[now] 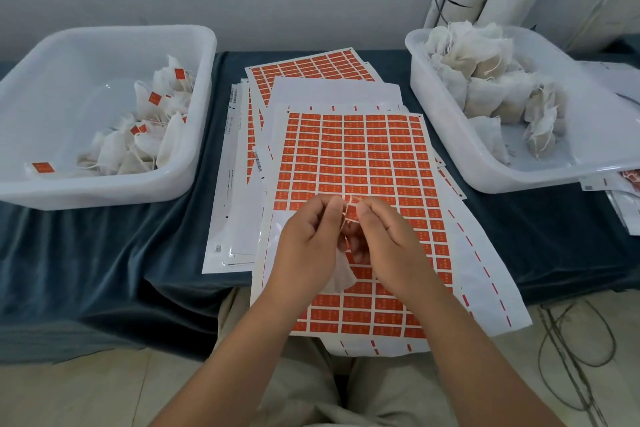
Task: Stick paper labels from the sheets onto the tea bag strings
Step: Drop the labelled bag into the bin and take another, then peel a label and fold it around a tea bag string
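Observation:
A sheet of small red labels [360, 163] lies on top of a stack in the middle of the table. Above its near half, my left hand [308, 239] and my right hand [384, 236] meet. Both pinch a thin tea bag string [347, 210] and a red label [352, 215] between their fingertips. A white tea bag [343, 272] hangs below my left hand, partly hidden by it. The label is mostly hidden by my fingers.
A white tub [194, 55] on the left holds tea bags with red labels. Another white tub [446, 135] on the right holds a heap of unlabelled tea bags. More label sheets [311, 69] fan out behind. A dark blue cloth [104, 253] covers the table. Cables [571, 350] lie on the floor.

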A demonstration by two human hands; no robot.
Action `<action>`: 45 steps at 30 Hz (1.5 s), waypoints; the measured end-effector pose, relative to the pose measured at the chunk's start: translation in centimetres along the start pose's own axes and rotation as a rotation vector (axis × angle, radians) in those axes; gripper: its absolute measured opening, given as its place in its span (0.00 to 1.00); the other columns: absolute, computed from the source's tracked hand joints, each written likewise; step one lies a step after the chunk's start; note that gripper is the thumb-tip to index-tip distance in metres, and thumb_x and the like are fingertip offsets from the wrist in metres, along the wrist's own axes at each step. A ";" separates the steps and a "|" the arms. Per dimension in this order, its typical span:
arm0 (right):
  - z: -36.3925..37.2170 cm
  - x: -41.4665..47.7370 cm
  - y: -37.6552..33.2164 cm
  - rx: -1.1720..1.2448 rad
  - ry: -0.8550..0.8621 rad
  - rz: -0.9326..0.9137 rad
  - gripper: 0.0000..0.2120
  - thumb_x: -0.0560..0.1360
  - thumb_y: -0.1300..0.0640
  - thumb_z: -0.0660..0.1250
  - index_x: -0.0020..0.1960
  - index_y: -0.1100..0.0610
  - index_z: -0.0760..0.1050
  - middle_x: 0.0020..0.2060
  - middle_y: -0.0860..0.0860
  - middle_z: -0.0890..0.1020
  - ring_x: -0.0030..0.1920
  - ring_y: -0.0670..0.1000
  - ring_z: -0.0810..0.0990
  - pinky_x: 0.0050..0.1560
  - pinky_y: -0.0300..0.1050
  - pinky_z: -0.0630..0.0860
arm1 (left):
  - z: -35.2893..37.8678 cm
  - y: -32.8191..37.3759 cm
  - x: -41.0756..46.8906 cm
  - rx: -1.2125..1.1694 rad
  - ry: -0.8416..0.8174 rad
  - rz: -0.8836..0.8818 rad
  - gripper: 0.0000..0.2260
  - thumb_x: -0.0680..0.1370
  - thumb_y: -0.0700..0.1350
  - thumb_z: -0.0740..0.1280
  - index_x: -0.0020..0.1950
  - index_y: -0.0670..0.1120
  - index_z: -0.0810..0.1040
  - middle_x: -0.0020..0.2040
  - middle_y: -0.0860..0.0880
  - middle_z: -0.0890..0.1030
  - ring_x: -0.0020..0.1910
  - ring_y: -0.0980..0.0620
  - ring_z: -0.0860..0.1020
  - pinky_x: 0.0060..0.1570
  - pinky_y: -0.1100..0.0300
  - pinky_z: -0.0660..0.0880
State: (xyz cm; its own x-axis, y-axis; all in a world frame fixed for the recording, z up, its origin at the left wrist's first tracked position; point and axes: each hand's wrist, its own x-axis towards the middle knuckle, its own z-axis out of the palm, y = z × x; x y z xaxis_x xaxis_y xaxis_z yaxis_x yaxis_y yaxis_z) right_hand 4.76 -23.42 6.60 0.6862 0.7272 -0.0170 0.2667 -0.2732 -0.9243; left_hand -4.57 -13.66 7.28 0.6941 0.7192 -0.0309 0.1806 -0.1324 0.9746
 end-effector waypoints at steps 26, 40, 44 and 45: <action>0.3 0.6 2.5 0.039 -0.082 0.139 0.20 0.76 0.31 0.51 0.43 0.38 0.78 0.35 0.48 0.84 0.37 0.48 0.85 0.36 0.31 0.78 | -21.6 9.3 18.4 -0.048 0.562 0.243 0.08 0.85 0.47 0.62 0.50 0.46 0.77 0.34 0.56 0.78 0.32 0.58 0.74 0.39 0.65 0.72; -2.8 1.2 0.1 -0.112 -0.170 0.091 0.08 0.84 0.42 0.61 0.49 0.35 0.77 0.41 0.43 0.85 0.42 0.45 0.85 0.42 0.36 0.82 | -22.8 3.6 20.0 0.827 0.343 -0.023 0.16 0.84 0.51 0.65 0.71 0.49 0.78 0.70 0.47 0.80 0.66 0.42 0.78 0.66 0.47 0.74; -7.8 3.3 -2.0 -0.212 0.021 0.052 0.05 0.82 0.38 0.61 0.50 0.33 0.75 0.43 0.36 0.84 0.44 0.38 0.84 0.43 0.36 0.79 | -20.3 7.5 16.7 0.637 0.438 0.163 0.11 0.83 0.54 0.66 0.63 0.54 0.82 0.52 0.60 0.83 0.47 0.55 0.81 0.52 0.53 0.76; -9.3 4.0 -2.4 -0.229 0.078 0.038 0.05 0.81 0.37 0.62 0.51 0.34 0.76 0.44 0.34 0.84 0.44 0.36 0.84 0.42 0.37 0.79 | -19.1 8.2 15.3 0.593 0.418 0.194 0.09 0.83 0.55 0.66 0.59 0.55 0.83 0.47 0.62 0.83 0.42 0.60 0.80 0.47 0.55 0.76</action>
State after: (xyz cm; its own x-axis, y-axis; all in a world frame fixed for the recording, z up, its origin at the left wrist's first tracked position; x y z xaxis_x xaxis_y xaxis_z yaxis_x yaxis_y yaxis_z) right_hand 13.14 -25.73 12.35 0.7468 0.6649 -0.0123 0.3800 -0.4419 -0.8126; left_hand -5.71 9.28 19.04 0.4508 0.8289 0.3312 0.5094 -0.5435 0.6672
